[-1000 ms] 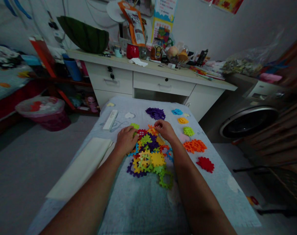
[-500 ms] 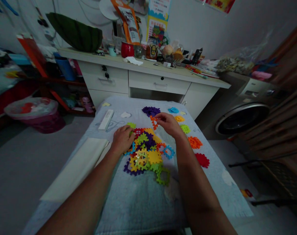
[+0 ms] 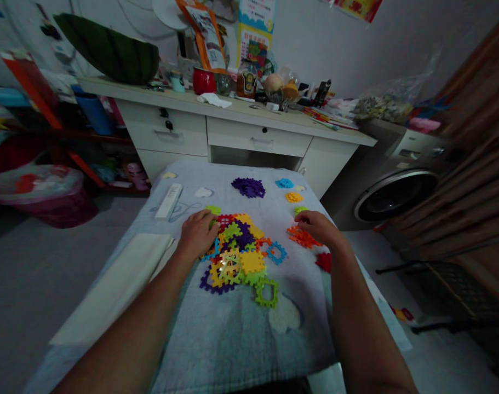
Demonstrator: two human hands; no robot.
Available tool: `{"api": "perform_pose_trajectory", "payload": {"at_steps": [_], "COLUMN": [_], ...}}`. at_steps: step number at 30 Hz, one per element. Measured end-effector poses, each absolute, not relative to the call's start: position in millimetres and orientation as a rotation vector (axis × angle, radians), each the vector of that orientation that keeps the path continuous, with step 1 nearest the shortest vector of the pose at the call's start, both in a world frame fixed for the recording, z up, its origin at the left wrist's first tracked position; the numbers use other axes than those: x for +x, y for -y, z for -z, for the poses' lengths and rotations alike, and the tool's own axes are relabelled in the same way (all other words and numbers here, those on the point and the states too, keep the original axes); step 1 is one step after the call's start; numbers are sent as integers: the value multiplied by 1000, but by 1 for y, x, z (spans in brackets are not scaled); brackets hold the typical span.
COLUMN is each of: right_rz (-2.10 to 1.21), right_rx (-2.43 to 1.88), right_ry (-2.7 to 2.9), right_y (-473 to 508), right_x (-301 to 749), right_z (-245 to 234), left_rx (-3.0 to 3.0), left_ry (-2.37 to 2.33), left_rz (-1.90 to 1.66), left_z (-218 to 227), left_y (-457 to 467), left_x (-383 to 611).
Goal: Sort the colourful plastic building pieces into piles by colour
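A mixed heap of flat plastic interlocking pieces (image 3: 252, 262) with toothed edges lies mid-table in yellow, green, purple, blue and red. My left hand (image 3: 198, 234) rests at the heap's left side, fingers curled, with a bit of a green interlocking piece (image 3: 213, 223) showing at the fingertips. Off to the right, my right hand (image 3: 320, 227) is closed in a pinch at an orange interlocking piece (image 3: 295, 234), low over the orange pile, which the hand partly covers. A purple pile (image 3: 249, 187) lies at the far side.
Small blue (image 3: 284, 183), yellow (image 3: 293, 197), green (image 3: 300, 209) and red piles (image 3: 323, 262) line the right side. On the left lie a white box (image 3: 168, 201) and a folded pale cloth (image 3: 113, 284). Behind stands a cluttered white desk (image 3: 257, 134); a washing machine (image 3: 380, 164) is at right.
My right hand has carried the orange interlocking piece from beside the purple pile rightward and nearer to me, to the orange pile. My left hand stays at the heap. The view has shifted slightly.
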State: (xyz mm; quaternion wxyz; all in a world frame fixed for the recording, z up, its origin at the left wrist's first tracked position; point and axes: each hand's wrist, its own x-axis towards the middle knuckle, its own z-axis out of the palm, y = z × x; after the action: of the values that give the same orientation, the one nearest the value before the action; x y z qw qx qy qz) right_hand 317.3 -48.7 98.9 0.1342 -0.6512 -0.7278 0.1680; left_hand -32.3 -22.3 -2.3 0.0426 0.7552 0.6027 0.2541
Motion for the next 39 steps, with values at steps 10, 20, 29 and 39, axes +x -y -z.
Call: {"api": "perform_pose_trajectory", "payload": {"at_steps": [10, 20, 29, 39], "right_rz": [-355, -238, -453, -526], "right_rx": [-1976, -1894, -1715, -1772], "right_ry": [2066, 2171, 2531, 2524], "right_y": [47, 48, 66, 63], "right_x": [321, 307, 264, 259], "right_z": [-71, -69, -73, -64], "left_rx": [2322, 2324, 2339, 2321], "left_ry": [-1852, -1837, -1838, -1853], "left_rz": [-766, -762, -767, -743], "left_z": [3, 1, 2, 2], "left_y": [22, 23, 22, 22], "left_x": [-32, -32, -33, -33]}}
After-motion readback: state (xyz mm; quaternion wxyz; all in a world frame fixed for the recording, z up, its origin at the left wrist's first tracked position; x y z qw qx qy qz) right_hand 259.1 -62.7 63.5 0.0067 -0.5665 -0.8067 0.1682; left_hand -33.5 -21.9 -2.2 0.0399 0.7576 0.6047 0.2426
